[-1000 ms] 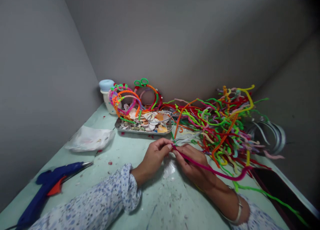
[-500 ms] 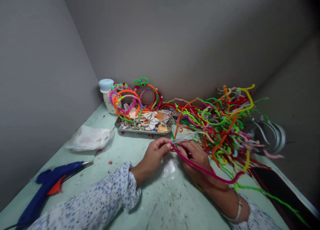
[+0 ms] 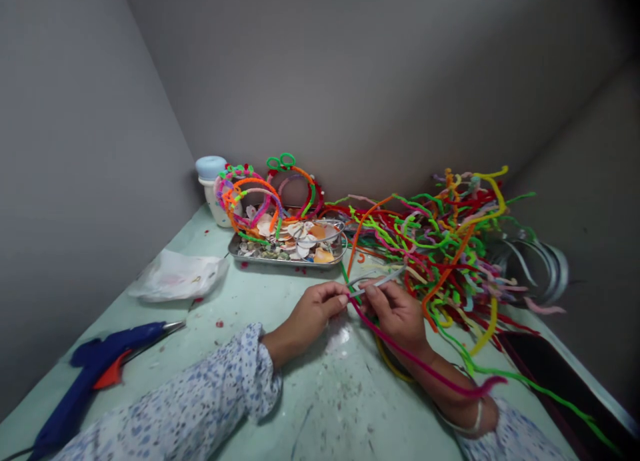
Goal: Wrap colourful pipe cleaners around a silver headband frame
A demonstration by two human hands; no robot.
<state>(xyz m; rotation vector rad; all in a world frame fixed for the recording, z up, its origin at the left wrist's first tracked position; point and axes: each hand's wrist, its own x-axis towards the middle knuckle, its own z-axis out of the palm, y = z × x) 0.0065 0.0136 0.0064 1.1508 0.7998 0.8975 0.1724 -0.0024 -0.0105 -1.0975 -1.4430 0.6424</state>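
Note:
My left hand (image 3: pixel 315 311) pinches one end of a grey band (image 3: pixel 383 280), where the end of a magenta pipe cleaner (image 3: pixel 415 357) also sits. Thumb and fingers of my right hand (image 3: pixel 400 314) are closed on the same band, just right of the left fingertips. From the pinch the magenta pipe cleaner runs down to the right, across my right forearm, to a curled free end. A green pipe cleaner (image 3: pixel 346 274) stands right behind the fingertips.
Behind lies a metal tray (image 3: pixel 285 262) of shells, with decorated headbands (image 3: pixel 250 184) over it. Tangled pipe cleaners (image 3: pixel 450 241) and grey bands (image 3: pixel 553 274) fill the right. At left are a blue glue gun (image 3: pixel 100 367), plastic bag (image 3: pixel 177 277) and lidded cup (image 3: pixel 213 187).
My right hand has turned and its thumb now lies over the grey band. The magenta pipe cleaner's free end has swung lower and a little right.

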